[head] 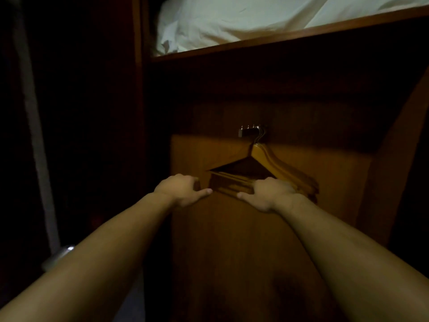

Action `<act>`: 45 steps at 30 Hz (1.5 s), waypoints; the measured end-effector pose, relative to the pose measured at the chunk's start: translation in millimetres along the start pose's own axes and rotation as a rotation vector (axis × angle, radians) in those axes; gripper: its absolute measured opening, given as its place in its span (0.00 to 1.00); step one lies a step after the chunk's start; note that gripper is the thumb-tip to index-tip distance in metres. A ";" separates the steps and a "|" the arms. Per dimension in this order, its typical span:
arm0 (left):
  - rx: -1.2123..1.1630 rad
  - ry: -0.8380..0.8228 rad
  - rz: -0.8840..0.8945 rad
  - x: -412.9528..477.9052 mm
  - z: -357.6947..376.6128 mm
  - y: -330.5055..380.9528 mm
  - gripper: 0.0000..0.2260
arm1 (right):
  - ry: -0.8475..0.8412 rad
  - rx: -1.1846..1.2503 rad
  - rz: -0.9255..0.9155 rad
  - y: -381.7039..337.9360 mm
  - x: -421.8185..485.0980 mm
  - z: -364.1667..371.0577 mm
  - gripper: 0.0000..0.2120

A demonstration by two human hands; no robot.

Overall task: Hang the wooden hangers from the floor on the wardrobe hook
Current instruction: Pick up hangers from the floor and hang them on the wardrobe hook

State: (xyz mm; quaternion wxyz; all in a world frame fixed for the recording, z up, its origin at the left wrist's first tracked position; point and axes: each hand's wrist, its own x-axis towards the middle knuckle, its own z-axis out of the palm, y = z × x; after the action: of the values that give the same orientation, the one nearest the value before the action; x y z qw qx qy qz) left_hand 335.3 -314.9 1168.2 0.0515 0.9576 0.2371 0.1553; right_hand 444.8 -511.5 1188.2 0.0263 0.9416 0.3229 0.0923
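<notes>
- Wooden hangers [274, 166], honey-coloured, hang in one bunch against the back panel [232, 228] of the wardrobe. At least three show in the stacked right arms, but the dim light hides the exact count.
- One metal hook rail [246, 131] carries them. Their wire hooks are crowded at its right end, and three small pegs stand bare to the left of them.
- The hangers' hooks point up and their peaks sit just under the rail. Their long axis, along the bottom bars, runs left to right and dips a little toward the right.
- The right arms are fanned slightly apart, one behind the other.
- Two bare hands are on the bunch, one at each end of the bottom bars.
- The left hand [181, 189] has its fingers curled round the left tips, with the thumb pointing inward below them.
- The right hand [269, 194] lies over the bars near the right end. Its thumb is stretched out beneath them, clamping them against the palm, and its fingers are hidden.
- One shelf [278, 38] crosses above, holding one heap of white bedding [232, 19].
- One metal knob [59, 255] glints at lower left, beside the left forearm.
</notes>
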 end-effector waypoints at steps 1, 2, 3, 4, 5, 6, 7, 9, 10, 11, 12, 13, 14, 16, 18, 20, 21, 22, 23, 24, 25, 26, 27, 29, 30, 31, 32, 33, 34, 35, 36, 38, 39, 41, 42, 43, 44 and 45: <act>0.011 -0.011 -0.021 -12.6 -0.6 -3.4 0.31 | -0.002 0.002 -0.017 -5.2 -7.8 2.7 0.32; 0.017 -0.017 -0.034 -24.4 -2.0 -7.6 0.32 | -0.007 0.004 -0.031 -10.3 -14.6 4.5 0.32; 0.020 -0.020 -0.047 -35.9 -4.5 -12.2 0.33 | -0.011 0.003 -0.046 -15.6 -20.5 5.1 0.33; 0.025 -0.022 -0.058 -47.9 -7.8 -17.0 0.33 | -0.014 0.002 -0.063 -21.5 -25.6 4.7 0.34; 0.032 -0.026 -0.068 -60.1 -11.5 -21.8 0.32 | -0.017 0.010 -0.087 -27.7 -30.6 3.5 0.35; 0.037 -0.027 -0.077 -72.0 -15.4 -27.2 0.31 | -0.019 0.023 -0.115 -34.5 -35.0 1.6 0.35; 0.038 -0.029 -0.091 -84.4 -19.8 -33.3 0.29 | -0.022 0.036 -0.147 -42.1 -38.8 -0.3 0.35; 0.035 -0.030 -0.136 -109.6 -29.6 -48.9 0.27 | -0.034 0.056 -0.209 -61.5 -47.0 -3.9 0.36; 0.036 -0.027 -0.164 -121.7 -34.2 -58.8 0.26 | -0.040 0.064 -0.238 -73.3 -51.3 -5.1 0.36; 0.037 -0.026 -0.193 -133.9 -38.6 -69.3 0.26 | -0.043 0.072 -0.268 -85.7 -55.4 -5.6 0.36; 0.037 -0.026 -0.220 -146.5 -42.6 -80.6 0.26 | -0.044 0.082 -0.298 -99.6 -59.5 -5.9 0.36; 0.037 -0.027 -0.247 -159.6 -46.2 -92.3 0.26 | -0.042 0.096 -0.330 -114.3 -63.5 -5.9 0.36; 0.040 -0.026 -0.275 -173.1 -49.5 -104.0 0.26 | -0.039 0.110 -0.360 -129.7 -67.9 -6.2 0.35; 0.058 -0.028 -0.336 -202.2 -57.5 -126.9 0.26 | -0.035 0.133 -0.423 -161.7 -77.6 -7.4 0.32; 0.077 -0.034 -0.394 -233.2 -65.7 -152.8 0.25 | -0.035 0.157 -0.490 -194.2 -90.1 -6.0 0.30; 0.100 -0.036 -0.451 -266.2 -76.4 -179.0 0.26 | -0.034 0.168 -0.548 -225.5 -104.3 -3.9 0.30; 0.109 -0.038 -0.483 -283.1 -81.2 -191.9 0.27 | -0.038 0.174 -0.566 -240.2 -112.1 -2.5 0.30; 0.119 -0.041 -0.515 -299.7 -85.7 -203.7 0.28 | -0.045 0.182 -0.582 -254.8 -120.0 -0.9 0.30; 0.129 -0.044 -0.546 -315.7 -89.9 -214.1 0.29 | -0.052 0.193 -0.600 -268.8 -128.3 0.4 0.29; 0.137 -0.043 -0.574 -330.6 -92.7 -223.3 0.29 | -0.056 0.204 -0.618 -282.9 -136.6 2.1 0.29; 0.141 -0.039 -0.596 -344.8 -94.9 -231.4 0.29 | -0.056 0.215 -0.636 -296.9 -144.8 3.7 0.29; 0.144 -0.035 -0.614 -358.5 -96.7 -238.1 0.29 | -0.055 0.228 -0.653 -310.5 -153.3 4.7 0.28; 0.147 -0.039 -0.629 -371.6 -97.3 -243.9 0.29 | -0.058 0.238 -0.670 -323.4 -162.4 6.1 0.28; 0.142 -0.057 -0.653 -394.1 -95.9 -253.4 0.29 | -0.072 0.246 -0.709 -347.2 -179.9 9.2 0.29; 0.137 -0.064 -0.667 -403.2 -93.0 -258.3 0.30 | -0.082 0.249 -0.731 -358.1 -187.7 12.2 0.30; 0.135 -0.069 -0.680 -411.6 -90.0 -262.4 0.30 | -0.090 0.250 -0.753 -368.1 -195.5 15.0 0.31; 0.135 -0.076 -0.693 -419.1 -87.0 -266.3 0.31 | -0.099 0.249 -0.773 -377.8 -203.3 18.1 0.31; 0.133 -0.083 -0.700 -426.2 -83.8 -269.7 0.31 | -0.109 0.246 -0.791 -386.6 -210.4 21.3 0.31; 0.127 -0.092 -0.705 -433.0 -79.6 -272.7 0.31 | -0.120 0.244 -0.805 -394.6 -217.3 25.6 0.31; 0.121 -0.098 -0.707 -440.0 -74.4 -275.6 0.31 | -0.130 0.238 -0.816 -402.2 -223.4 31.3 0.31; 0.115 -0.101 -0.708 -446.8 -68.8 -278.1 0.31 | -0.137 0.230 -0.827 -409.3 -228.7 37.8 0.31; 0.110 -0.125 -0.710 -460.2 -53.8 -284.7 0.31 | -0.167 0.212 -0.857 -421.7 -237.1 53.3 0.30; 0.114 -0.149 -0.716 -467.5 -44.1 -288.4 0.31 | -0.187 0.204 -0.870 -426.2 -240.2 62.9 0.30; 0.120 -0.217 -0.737 -478.9 -23.0 -296.1 0.30 | -0.239 0.177 -0.897 -434.6 -244.1 83.6 0.29; 0.110 -0.255 -0.747 -483.0 -12.3 -299.2 0.30 | -0.269 0.168 -0.911 -438.1 -245.0 93.5 0.28; 0.094 -0.285 -0.754 -485.3 -2.1 -301.0 0.30 | -0.295 0.165 -0.923 -441.2 -244.4 102.9 0.28; 0.078 -0.306 -0.761 -485.9 6.9 -302.0 0.30 | -0.315 0.167 -0.932 -444.1 -242.3 111.4 0.27; 0.068 -0.319 -0.764 -484.6 14.8 -303.2 0.30 | -0.332 0.166 -0.940 -447.7 -239.5 119.3 0.27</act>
State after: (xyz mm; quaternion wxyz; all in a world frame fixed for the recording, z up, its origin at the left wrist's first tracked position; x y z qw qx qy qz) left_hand -199.5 -275.6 969.7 0.1100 0.8140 0.5693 -0.0333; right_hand 12.1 -303.3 984.8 0.0413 0.6952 0.7097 -0.1065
